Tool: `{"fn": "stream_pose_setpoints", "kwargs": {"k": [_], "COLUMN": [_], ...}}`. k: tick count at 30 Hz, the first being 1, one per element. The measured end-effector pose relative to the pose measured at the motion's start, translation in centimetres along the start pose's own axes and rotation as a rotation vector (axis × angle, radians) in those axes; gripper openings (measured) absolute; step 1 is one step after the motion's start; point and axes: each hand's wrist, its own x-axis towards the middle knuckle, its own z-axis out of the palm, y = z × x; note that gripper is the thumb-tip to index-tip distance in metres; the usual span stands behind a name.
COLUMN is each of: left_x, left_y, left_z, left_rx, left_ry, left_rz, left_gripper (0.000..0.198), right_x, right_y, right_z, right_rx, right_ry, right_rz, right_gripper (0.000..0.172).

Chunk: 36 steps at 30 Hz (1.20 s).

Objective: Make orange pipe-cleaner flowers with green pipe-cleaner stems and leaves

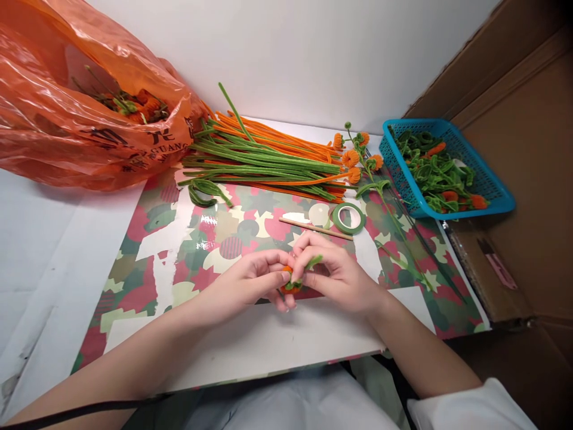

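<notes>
A small orange pipe-cleaner pumpkin with green on top (290, 288) is pinched between the fingers of my left hand (262, 278). My right hand (333, 276) meets it there, thumb and forefinger closed on a green pipe cleaner (315, 261) whose free end pokes up beyond the fingers. Where the green piece joins the orange one is partly covered by my fingertips. Just beyond my right hand lie a thin wooden stick (316, 229) and a roll of green tape (348, 218).
Long green and orange pipe cleaners (268, 156) lie across the back. Beside them is a stem bearing several orange pumpkins (351, 158). At right stands a blue basket (447, 125) of green and orange pieces, near cardboard (523, 149). An orange plastic bag (147, 71) sits at left.
</notes>
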Motion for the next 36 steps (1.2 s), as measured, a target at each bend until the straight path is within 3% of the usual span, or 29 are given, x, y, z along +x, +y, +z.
{"fn": "stream_pose_setpoints", "kwargs": {"k": [4,9,19,28,33,36], "left_x": [0.0,0.0,0.0,0.1,0.1,0.0], "left_y": [-0.2,0.2,0.6,0.6,0.0,-0.7], "left_z": [-0.2,0.2,0.6,0.8,1.1,1.0], "left_rx": [-0.024,0.016,0.113,0.098,0.140,0.292], "left_ry": [-0.003,0.073,0.135,0.179,0.309,0.392], "left_rz": [0.010,0.005,0.024,0.033,0.172,0.319], "left_gripper": [0.013,0.014,0.013,0.020,0.018,0.016], "right_x": [0.0,0.0,0.0,0.1,-0.1,-0.3], "right_y": [0.3,0.1,0.2,0.2,0.3,0.2], "right_z": [0.1,0.1,0.2,0.5,1.5,2.3], "right_rx": [0.047,-0.050,-0.217,-0.190,-0.265,-0.294], "right_ry": [0.029,0.072,0.141,0.178,0.371,0.396], "right_rz": [0.010,0.045,-0.025,-0.060,0.074,0.064], "right_gripper": [0.015,0.001,0.004,0.005,0.024,0.014]}}
